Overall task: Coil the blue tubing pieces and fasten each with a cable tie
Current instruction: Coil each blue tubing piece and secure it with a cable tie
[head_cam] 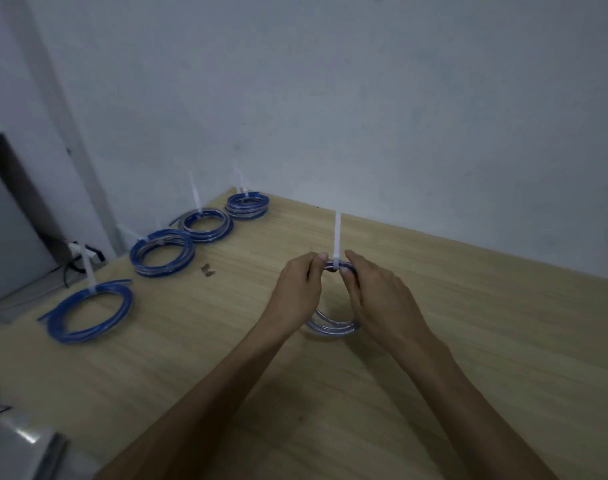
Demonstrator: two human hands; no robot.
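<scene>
Blue coil (333,327): on the wood table (469,341), between both hands.
Left hand (297,289): pinches the coil's top.
Right hand (378,296): pinches it beside the white tie (337,237).
Tie: stands straight up.
Done coils (162,251): four, far left.

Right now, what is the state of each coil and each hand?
Coil in hands: held upright on the table, white tie around its top.
Four coils at left: flat, each tied.
Left hand: fingers pinch the coil top.
Right hand: fingers pinch the coil at the tie.
</scene>
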